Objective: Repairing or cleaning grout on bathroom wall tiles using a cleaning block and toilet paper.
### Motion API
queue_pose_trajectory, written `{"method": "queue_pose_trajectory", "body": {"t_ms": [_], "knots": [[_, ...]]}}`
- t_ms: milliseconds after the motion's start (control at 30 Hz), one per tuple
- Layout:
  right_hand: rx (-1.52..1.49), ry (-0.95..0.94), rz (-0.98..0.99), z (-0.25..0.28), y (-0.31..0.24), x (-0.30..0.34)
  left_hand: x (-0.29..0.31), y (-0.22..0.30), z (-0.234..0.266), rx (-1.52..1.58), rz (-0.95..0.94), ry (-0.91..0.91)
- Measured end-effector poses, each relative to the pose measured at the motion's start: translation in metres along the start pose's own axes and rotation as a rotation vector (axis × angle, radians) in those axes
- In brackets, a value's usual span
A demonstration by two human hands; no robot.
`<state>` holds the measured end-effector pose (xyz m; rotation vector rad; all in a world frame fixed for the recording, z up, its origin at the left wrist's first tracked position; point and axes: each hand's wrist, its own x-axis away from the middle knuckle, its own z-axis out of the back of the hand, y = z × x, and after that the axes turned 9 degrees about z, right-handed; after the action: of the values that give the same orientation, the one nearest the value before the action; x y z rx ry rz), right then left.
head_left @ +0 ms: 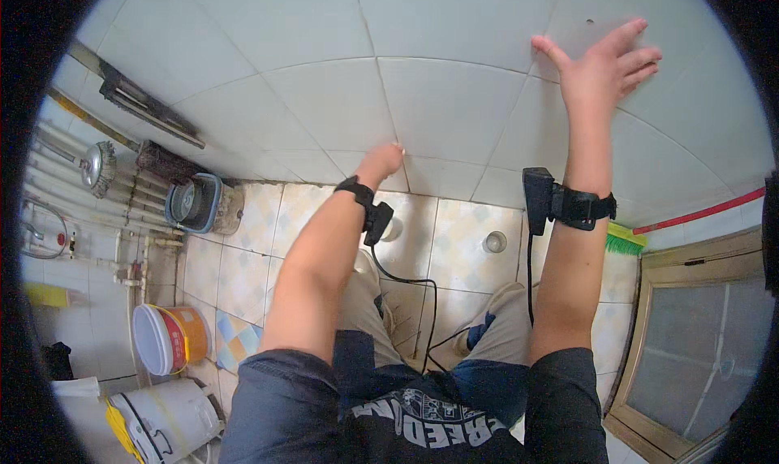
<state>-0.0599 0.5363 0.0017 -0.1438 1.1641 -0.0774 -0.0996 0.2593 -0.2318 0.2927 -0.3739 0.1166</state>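
Observation:
My right hand [604, 70] lies against the white tiled wall [454, 99] with its fingers spread and the thumb stretched out to the left; it holds nothing. A small dark hole [590, 21] shows in the tile just above it. Lower down, my left hand [385, 162] is closed near a grout line, close to the foot of the wall. A small whitish bit shows at its fingertips, too little to name. Both wrists wear black straps with dark boxes and cables.
A clear round cup [495, 241] stands on the tiled floor [462, 261]. At left are stacked basins [195, 204], an orange-and-white bucket [188, 338], a white bucket [166, 419] and pipes. A green broom [625, 241] and a framed door [690, 350] are at right.

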Motion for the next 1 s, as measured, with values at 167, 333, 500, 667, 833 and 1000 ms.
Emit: {"method": "queue_pose_trajectory", "body": {"t_ms": [167,333,500,667,833,1000], "knots": [[-0.044,-0.003,-0.077,0.002,0.001,0.000,0.047,0.038,0.051,0.121,-0.192,0.105],[-0.170,0.017,-0.057,0.002,-0.010,0.029,0.086,0.086,0.078,0.436,-0.351,0.090],[-0.836,-0.196,-0.422,0.013,-0.051,0.087,0.099,0.104,0.079,0.816,-0.555,0.035],[-1.389,-0.383,-0.681,-0.004,-0.056,0.106,0.106,0.118,0.081,1.124,-0.607,0.112],[-1.311,-0.241,-0.536,0.008,-0.065,0.101,0.111,0.121,0.086,1.255,-0.684,0.066],[-1.286,0.014,-0.613,0.029,-0.069,0.059,0.127,0.108,0.103,0.871,-0.786,0.539]]}}
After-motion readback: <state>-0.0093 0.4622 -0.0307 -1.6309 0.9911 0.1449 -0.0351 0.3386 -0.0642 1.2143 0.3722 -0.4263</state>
